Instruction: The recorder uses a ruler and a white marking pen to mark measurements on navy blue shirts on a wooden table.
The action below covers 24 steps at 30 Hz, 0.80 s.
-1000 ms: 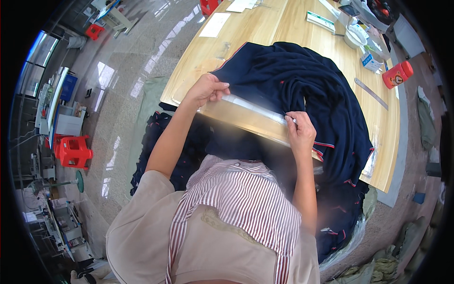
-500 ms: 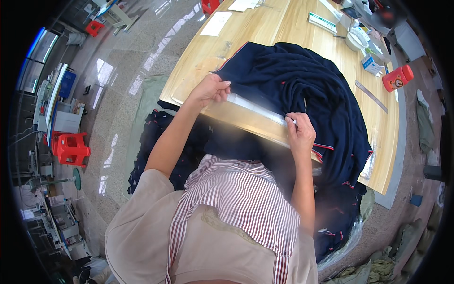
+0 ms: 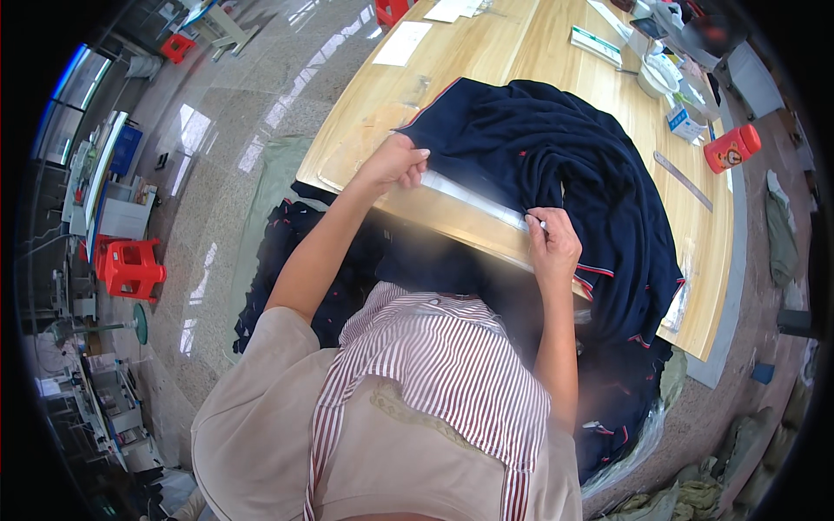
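Observation:
A navy knit garment (image 3: 556, 130) with red-and-white edging lies bunched on the wooden table in front of me. Along its near edge runs a pale, partly see-through strip (image 3: 473, 200), blurred by haze, that looks like a ruler. My left hand (image 3: 396, 163) is closed at the strip's left end, by the garment's left corner; what its fingers hold is hidden. At the strip's right end my right hand (image 3: 554, 243) pinches a thin white pen-like stick (image 3: 542, 225), its fingers over the navy cloth.
The wooden table (image 3: 486, 43) carries a metal ruler (image 3: 683, 181), a red canister (image 3: 731, 148), a white bowl (image 3: 658, 76) and a small blue-and-white box (image 3: 685, 124) to the right. More dark garments (image 3: 282, 260) hang below the table's near edge. A red stool (image 3: 134, 267) stands left.
The view has shifted slightly. My left hand has turned a little, while my right hand and the garment keep nearly the same place.

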Tool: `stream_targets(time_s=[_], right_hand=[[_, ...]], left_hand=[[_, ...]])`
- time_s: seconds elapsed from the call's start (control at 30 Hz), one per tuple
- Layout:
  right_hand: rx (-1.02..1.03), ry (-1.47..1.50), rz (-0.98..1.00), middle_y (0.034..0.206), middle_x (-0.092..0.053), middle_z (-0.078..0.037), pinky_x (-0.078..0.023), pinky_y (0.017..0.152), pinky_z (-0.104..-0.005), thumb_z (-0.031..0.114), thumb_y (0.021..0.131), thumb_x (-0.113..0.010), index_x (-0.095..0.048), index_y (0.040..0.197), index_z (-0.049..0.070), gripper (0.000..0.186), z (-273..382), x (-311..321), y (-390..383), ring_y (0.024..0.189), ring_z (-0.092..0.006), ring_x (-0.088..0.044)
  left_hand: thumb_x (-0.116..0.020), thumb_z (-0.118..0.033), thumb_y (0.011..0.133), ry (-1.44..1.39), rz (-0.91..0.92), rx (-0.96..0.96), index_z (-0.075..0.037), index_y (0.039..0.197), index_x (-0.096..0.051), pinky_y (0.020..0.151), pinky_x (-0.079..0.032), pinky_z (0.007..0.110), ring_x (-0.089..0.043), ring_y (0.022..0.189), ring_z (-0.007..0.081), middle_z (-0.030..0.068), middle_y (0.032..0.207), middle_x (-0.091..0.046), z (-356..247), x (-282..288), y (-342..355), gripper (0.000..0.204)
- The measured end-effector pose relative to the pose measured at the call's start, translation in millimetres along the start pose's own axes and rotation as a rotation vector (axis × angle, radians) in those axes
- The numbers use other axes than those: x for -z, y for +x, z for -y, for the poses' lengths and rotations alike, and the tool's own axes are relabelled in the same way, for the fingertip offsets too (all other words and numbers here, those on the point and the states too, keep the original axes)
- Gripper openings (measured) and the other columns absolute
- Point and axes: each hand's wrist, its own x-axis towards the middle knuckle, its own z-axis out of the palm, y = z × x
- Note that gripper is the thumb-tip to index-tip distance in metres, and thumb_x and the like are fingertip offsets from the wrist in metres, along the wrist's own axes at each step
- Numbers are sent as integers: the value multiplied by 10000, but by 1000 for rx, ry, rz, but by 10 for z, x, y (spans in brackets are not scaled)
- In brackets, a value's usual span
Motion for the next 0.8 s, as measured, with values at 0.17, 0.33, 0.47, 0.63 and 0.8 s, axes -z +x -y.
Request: stream_targets(time_s=[0.17,0.33,0.47,0.63,0.8], right_hand=[[0,-1,4,887,-661,-83,-511,665,-321,60,829,-696,-683,904,45,78,24,12,5,742,-261,-655],[27,0,-18,882,-660,-84,-511,666,-320,62,830,-697,-686,895,43,69,-26,5,-18,745,-259,-655],[23,9,-16,879,-658,-86,-509,660,-319,63,823,-702,-690,890,47,71,4,10,-10,744,-258,-655],[38,36,-22,883,-659,-79,-508,646,-324,52,800,-713,-694,871,55,73,-84,-15,-16,727,-252,-651],[13,-17,2,852,-645,-72,-503,634,-330,63,790,-719,-698,862,61,75,-19,-9,-14,698,-248,-640]], left_hand=[[-554,-161,967,87,-77,-38,-18,670,-557,351,-415,227,-568,399,125,71,531,-576,18,-56,0,329],[-597,-127,929,293,-224,-42,4,690,-559,361,-407,298,-553,395,151,75,546,-565,-110,-213,-106,275],[-624,-128,911,740,-417,-287,25,750,-588,389,-415,313,-536,387,158,74,576,-575,138,-209,-51,225],[-707,-106,839,394,-597,-514,-9,833,-626,552,-473,325,-601,540,252,126,626,-617,230,-456,-405,126],[-637,16,834,588,-476,-976,-14,929,-644,714,-503,309,-638,763,217,87,828,-654,106,-1131,-647,99]])
